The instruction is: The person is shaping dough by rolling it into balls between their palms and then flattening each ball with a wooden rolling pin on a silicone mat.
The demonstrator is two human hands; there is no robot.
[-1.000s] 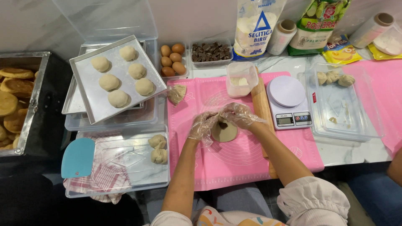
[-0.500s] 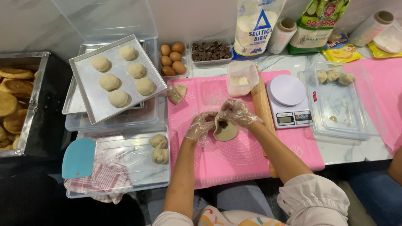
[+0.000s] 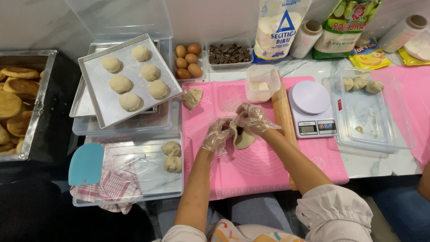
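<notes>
Both hands, in thin clear gloves, meet over the pink mat [image 3: 268, 170]. With my left hand [image 3: 218, 136] I cup the flattened dough [image 3: 244, 140] from the side, fingers curled under its edge so the disc does not sag; my right hand [image 3: 253, 118] is closed in a pinch on the far rim, folding it up over the dark filling [image 3: 239, 131] at the centre. The dough is held just above the mat's middle, inside its printed circles, so anything that drops lands on the mat.

Supplies lie within reach. The chocolate tub [image 3: 229, 54] and eggs [image 3: 188, 60] stand along the mat's far edge. A small tub [image 3: 262, 83], the rolling pin [image 3: 283, 112] and the scale [image 3: 312, 109] lie just right of my hands. One wrapped lump [image 3: 192, 97] rests at the mat's upper left corner.

Shaped rounds [image 3: 131, 81] lie well apart on the metal tray [image 3: 96, 96], stacked above other trays at my left. Two more dough pieces [image 3: 171, 156] rest in the clear tray [image 3: 148, 188] nearer me, beside a blue scraper [image 3: 86, 163] and a checked cloth [image 3: 114, 190]. Baked flat breads [image 3: 11, 105] fill the steel pan [image 3: 36, 105] at far left. Further dough pieces [image 3: 360, 84] lie in a clear tray [image 3: 380, 134] to my right.
</notes>
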